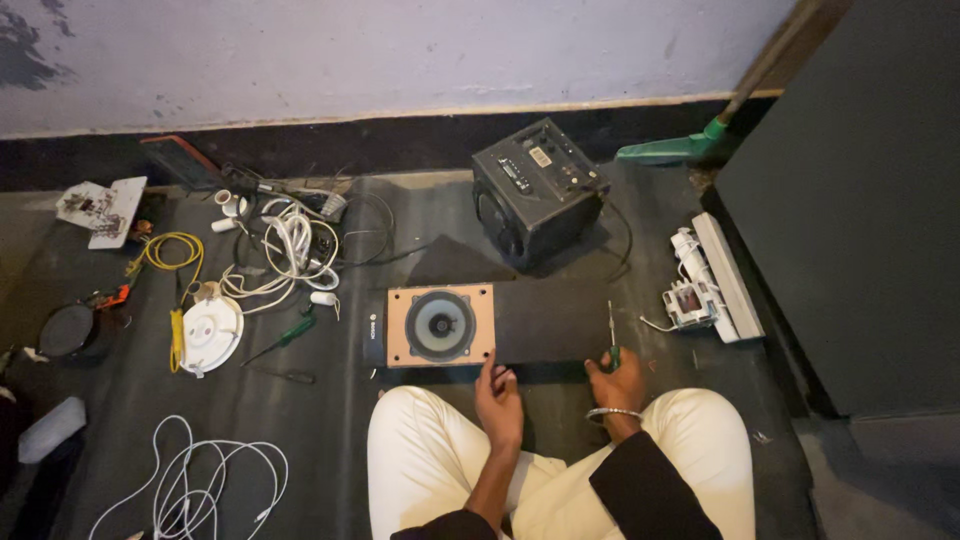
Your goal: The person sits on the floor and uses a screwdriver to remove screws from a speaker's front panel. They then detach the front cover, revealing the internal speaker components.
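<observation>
A long black speaker cabinet lies flat on the dark floor in front of my knees, its round speaker cone set in a tan panel at the left end. My left hand rests at the cabinet's near edge, fingers touching it and holding nothing. My right hand is closed around a green-handled screwdriver, whose shaft points up along the cabinet's right end.
A black amplifier box stands behind the cabinet. White cables, a yellow wire, a white round fitting, a second green screwdriver and a circuit board lie left. White parts sit right beside a dark cabinet.
</observation>
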